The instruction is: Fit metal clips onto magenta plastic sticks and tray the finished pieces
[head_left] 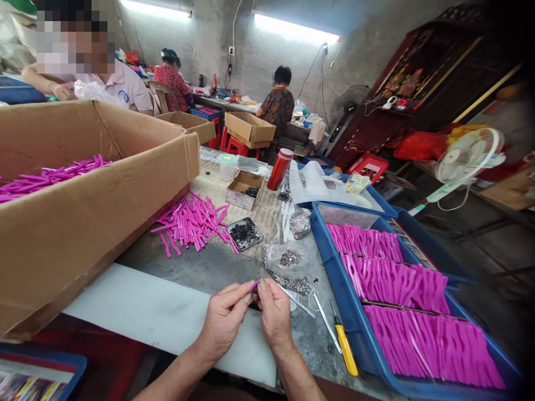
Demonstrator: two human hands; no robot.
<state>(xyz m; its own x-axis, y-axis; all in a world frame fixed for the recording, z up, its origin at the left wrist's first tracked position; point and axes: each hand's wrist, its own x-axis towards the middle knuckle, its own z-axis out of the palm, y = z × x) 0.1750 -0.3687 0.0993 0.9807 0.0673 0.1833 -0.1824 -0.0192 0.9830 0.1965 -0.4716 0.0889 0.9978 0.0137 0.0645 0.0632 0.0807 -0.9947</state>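
Observation:
My left hand [223,318] and my right hand [273,312] meet above the table edge, fingertips pinched together on one small pink plastic piece [254,285]. Only its tip shows between the fingers. A loose pile of pink plastic pieces [190,221] lies farther back on the table. Beside it sits a small tray of dark metal parts [244,233]. Clear bags of small silver parts [289,259] lie just beyond my right hand.
A big cardboard box [83,195] with pink pieces fills the left. A blue tray [355,312] of sorted pink pieces is at right, a yellow-handled screwdriver [345,344] beside it. A red bottle [280,169], a fan [463,157] and seated people are behind.

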